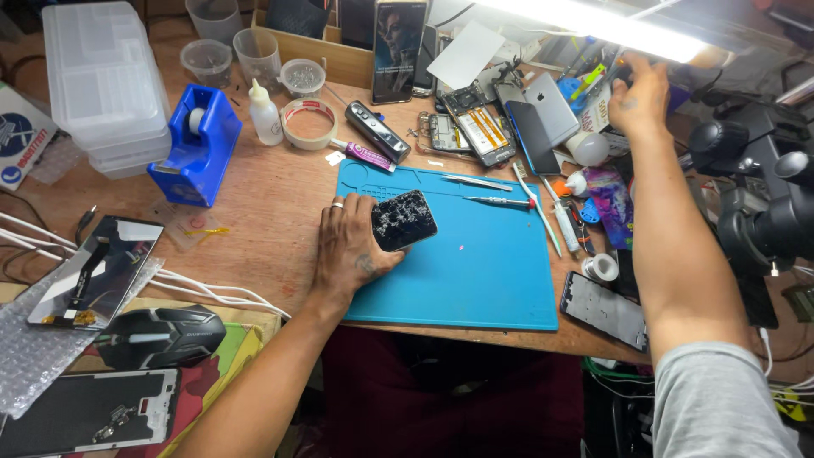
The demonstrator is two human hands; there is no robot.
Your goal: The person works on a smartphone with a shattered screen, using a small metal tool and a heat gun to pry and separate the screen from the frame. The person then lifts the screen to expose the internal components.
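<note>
My left hand [352, 246] rests on the left edge of a blue work mat [475, 271] and grips a black phone with a cracked screen [404, 220], which lies flat on the mat. My right hand [638, 93] is stretched far back to the right, under a bright lamp bar [593, 21], its fingers among tools in a holder; what they touch is hidden by glare. A screwdriver [500, 201] and tweezers [476, 181] lie on the mat's far side.
A blue tape dispenser [197, 144], a tape roll [309, 123], a small glue bottle [266, 114] and stacked plastic boxes [103, 80] stand left. Opened phones [483, 131] and parts lie at the back. A microscope [755, 203] stands right. A mouse [161, 335] and phone frames sit lower left.
</note>
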